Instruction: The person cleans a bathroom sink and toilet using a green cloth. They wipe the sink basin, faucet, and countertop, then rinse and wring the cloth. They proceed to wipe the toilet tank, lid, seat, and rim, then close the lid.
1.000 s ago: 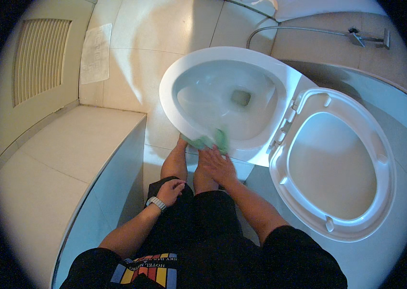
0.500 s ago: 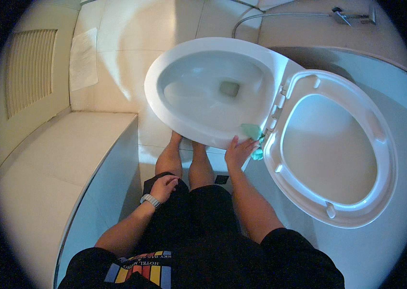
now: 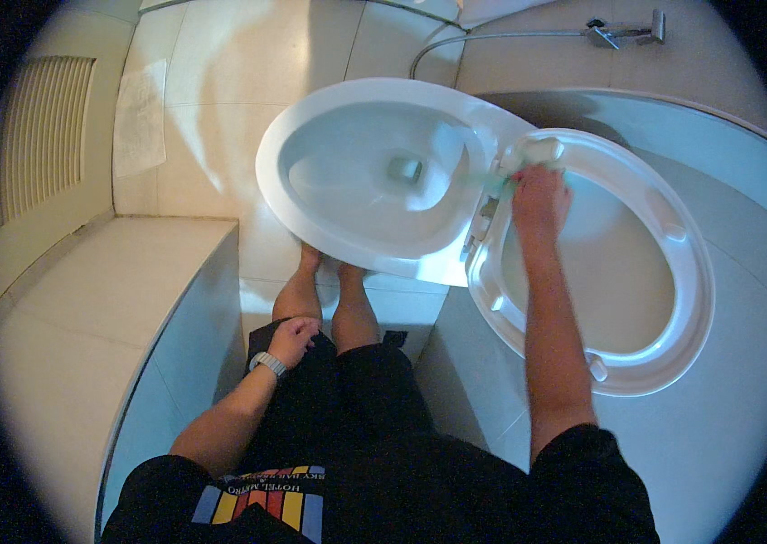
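My right hand [image 3: 541,195] reaches over the raised toilet seat [image 3: 692,317], near its hinges [image 3: 483,222]. A light green cloth [image 3: 508,180] is gripped in its fingers, partly hidden and smeared by motion. The cloth lies against the strip where the seat meets the white toilet bowl [image 3: 270,168]. My left hand [image 3: 295,340], with a metal-band watch [image 3: 268,364] on its wrist, rests on my left thigh. Its fingers are loosely curled, and nothing shows in them. Water stands at the bottom of the bowl.
A tiled ledge [image 3: 130,281] runs along the left, below a slatted vent panel [image 3: 48,140]. At the upper right, a metal hose [image 3: 501,35] leads to a spray handle [image 3: 603,36]. A curved tiled wall edge [image 3: 692,127] stands behind the seat. My bare feet are beside the bowl.
My right hand and the green cloth have moved up and right, from the bowl's near rim to the far part of the hinge strip. My left hand stays on my thigh.
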Demonstrator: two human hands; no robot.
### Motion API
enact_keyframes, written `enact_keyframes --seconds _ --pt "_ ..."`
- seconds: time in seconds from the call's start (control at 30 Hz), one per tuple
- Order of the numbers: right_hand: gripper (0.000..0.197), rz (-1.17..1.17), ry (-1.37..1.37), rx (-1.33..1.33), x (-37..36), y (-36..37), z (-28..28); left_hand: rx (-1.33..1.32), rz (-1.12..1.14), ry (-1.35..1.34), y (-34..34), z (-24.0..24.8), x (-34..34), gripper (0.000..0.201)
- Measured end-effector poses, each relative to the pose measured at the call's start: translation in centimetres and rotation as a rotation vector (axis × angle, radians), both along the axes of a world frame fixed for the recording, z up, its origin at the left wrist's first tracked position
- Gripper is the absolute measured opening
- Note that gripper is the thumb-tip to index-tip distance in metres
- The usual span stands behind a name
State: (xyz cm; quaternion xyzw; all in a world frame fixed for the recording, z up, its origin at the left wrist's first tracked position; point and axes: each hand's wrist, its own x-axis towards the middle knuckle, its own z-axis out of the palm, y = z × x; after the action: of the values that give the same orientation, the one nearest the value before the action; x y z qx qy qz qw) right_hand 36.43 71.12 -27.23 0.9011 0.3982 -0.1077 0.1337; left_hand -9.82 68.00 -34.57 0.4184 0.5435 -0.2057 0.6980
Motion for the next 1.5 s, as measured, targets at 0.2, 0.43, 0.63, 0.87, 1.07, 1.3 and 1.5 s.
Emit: enact_keyframes --seconds 0.2,0.43,0.63,0.87,1.07,1.3,1.5 --pt "0.029 0.713 -0.196 -0.634 -3.0 -6.5 -4.5 0.029 0.041 -0.052 -0.8 -0.6 -0.4 0.027" --pt "0.026 0.739 -0.024 -0.597 -1.3 -6.9 -3.8 0.054 0.1 -0.09 -1.1 -0.4 -0.3 0.03" --pt "0.024 0.737 0.037 -0.528 -4.7 -10.6 -3.1 -0.021 0.162 -0.029 -1.0 0.6 0.3 0.032" --pt "0.02 0.992 0.094 -0.808 -0.3 -6.6 -2.1 -0.037 0.189 -0.038 -2.4 -1.2 -1.0 0.028" --pt "0.029 0.857 -0.273 -0.51 7.0 0.6 0.4 0.015 0.069 -0.033 -1.1 0.0 0.2 0.031" --pt "0.028 0.619 -0.348 -0.64 7.4 1.4 15.1 -0.036 0.068 -0.031 -0.8 -1.1 0.5 0.03" --pt "0.03 0.546 -0.476 -0.574 1.8 -5.2 25.2 -0.077 0.168 -0.051 -1.2 -1.7 0.5 0.029"
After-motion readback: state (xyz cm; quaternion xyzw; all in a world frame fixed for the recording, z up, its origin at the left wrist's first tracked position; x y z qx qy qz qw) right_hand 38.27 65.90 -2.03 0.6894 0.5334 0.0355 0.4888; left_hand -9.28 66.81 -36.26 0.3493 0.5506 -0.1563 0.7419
